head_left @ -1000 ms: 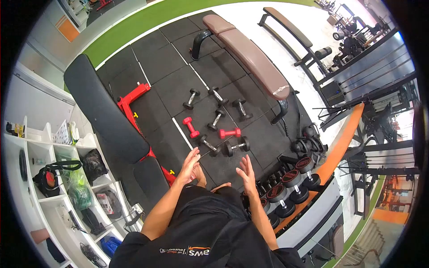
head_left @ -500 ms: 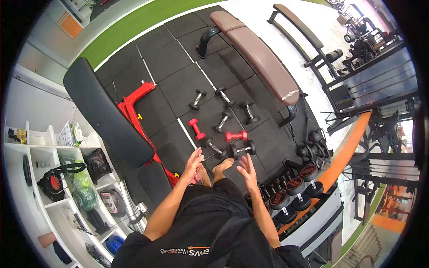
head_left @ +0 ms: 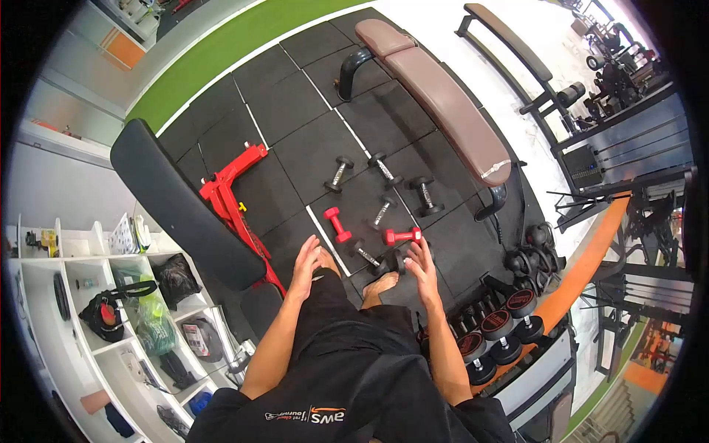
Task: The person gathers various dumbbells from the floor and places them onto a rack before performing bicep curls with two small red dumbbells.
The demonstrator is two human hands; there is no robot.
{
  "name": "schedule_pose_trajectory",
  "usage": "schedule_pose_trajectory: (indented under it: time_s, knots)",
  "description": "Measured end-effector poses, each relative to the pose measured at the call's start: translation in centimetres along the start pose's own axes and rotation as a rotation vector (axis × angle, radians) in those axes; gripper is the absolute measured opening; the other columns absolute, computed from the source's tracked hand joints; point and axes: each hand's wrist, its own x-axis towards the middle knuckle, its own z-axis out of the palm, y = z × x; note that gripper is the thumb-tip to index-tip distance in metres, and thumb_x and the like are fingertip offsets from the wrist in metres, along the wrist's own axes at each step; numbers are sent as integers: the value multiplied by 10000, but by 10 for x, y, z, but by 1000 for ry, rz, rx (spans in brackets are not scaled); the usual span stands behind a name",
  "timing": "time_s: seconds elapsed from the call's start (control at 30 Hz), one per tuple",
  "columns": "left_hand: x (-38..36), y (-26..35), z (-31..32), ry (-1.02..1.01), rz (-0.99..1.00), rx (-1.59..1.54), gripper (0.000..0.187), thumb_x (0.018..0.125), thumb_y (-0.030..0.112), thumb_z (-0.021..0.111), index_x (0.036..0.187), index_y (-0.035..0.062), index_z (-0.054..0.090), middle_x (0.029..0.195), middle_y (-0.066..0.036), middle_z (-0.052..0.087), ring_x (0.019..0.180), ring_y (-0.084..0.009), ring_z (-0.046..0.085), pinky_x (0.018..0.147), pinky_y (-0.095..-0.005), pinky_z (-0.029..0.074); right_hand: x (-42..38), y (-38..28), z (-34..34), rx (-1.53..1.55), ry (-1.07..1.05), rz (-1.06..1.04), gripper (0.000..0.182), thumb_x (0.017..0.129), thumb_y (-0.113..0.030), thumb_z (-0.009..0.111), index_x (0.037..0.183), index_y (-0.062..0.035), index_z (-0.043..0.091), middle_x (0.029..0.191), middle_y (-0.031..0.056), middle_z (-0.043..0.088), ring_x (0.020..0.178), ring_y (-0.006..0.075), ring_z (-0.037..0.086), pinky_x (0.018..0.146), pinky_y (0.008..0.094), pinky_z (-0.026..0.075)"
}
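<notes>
Seven dumbbells lie on the floor mats (head_left: 295,140), none picked up yet. Both hands empty, fingers apart: left hand (head_left: 305,260) above the mat, right hand (head_left: 424,267) nearest the red dumbbell (head_left: 401,236) & black dumbbell (head_left: 369,258).

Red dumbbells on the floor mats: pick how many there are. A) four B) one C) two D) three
C: two red dumbbells lie on the black mats, one ahead of the open left hand and one just beyond the open right hand; the other loose dumbbells, such as this one, are black and chrome.
</notes>
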Motion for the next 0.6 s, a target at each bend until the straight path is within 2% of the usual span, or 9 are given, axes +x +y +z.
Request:
schedule_pose_trajectory:
  time_s: [0.07, 0.17, 0.43, 0.53, 0.6]
  knots:
    - [15, 8, -6, -12, -15, 3, 623, 975, 347, 508, 1492, 61, 312, 1511, -151, 350, 1377, -274, 365, 1072, -425, 342, 10, 10, -1, 11, 42, 21, 818, 876, -149, 661, 1540, -85, 188, 1503, 208, 344, 1363, 324, 390, 1097, 409, 350]
    - [44, 24, -14, -69, -52, 37, 621, 974, 345, 510, 1491, 63, 313, 1516, -148, 343, 1378, -267, 364, 1074, -422, 338, 23, 19, 12, -13, 91, 45, 758, 916, -211, 605, 1548, -140, 191, 1527, 165, 332, 1353, 289, 406, 1046, 389, 399]
    - [139, 75, -76, -192, -98, 103, 644, 952, 370, 545, 1484, 74, 335, 1495, -132, 375, 1361, -227, 381, 1073, -397, 333, 61, 21, 101, 18, 206, 92, 743, 927, -229, 603, 1546, -151, 201, 1522, 146, 342, 1355, 271, 400, 1066, 394, 375]
    - [158, 99, -95, -203, -59, 114, 652, 945, 382, 560, 1479, 75, 349, 1484, -125, 395, 1359, -218, 381, 1067, -384, 340, 75, 11, 134, 52, 234, 78, 796, 886, -169, 646, 1537, -78, 199, 1498, 215, 355, 1365, 308, 391, 1092, 396, 343]
    - [176, 110, -104, -207, -12, 110, 657, 944, 386, 564, 1480, 73, 348, 1485, -124, 395, 1359, -218, 382, 1066, -382, 342, 84, -1, 146, 6, 227, 101, 776, 891, -174, 637, 1536, -91, 215, 1509, 200, 346, 1376, 314, 374, 1108, 398, 321]
